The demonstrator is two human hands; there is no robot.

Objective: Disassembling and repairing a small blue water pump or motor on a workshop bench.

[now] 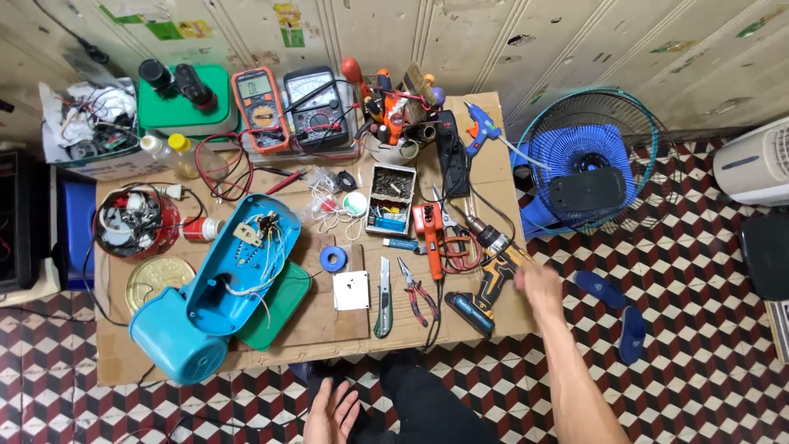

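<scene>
From the head view, we look straight down on a low worktop (493, 177) lined with cardboard and crowded with repair gear. Our right hand (538, 284) stretches out to the cordless drill (486, 275), which lies on its side at the worktop's right edge, chuck pointing up-left and battery end toward us. The hand sits right at the drill's orange body, blurred with motion, so we cannot tell whether the grip has clamped on it or only touches it. Our left hand (330, 413) hangs low near our lap, palm up, fingers spread apart, holding nothing.

Just left of the drill we see red-handled pliers (417, 294), a utility knife (383, 298) and a small white square plate (351, 289), laid in a row within easy reach. A roll of blue tape (333, 258) sits above them. Further left lies the opened teal fan base (242, 263), wires and switch exposed upward, probably turned over so the insides can be got at. At the back stand an orange multimeter (260, 109) and an analogue meter (318, 107), propped facing us. A blue glue gun (482, 129) rests near the far corner. On the tiled floor to the right lies the blue fan head (585, 160) in its grille, set clear of the worktop.
</scene>
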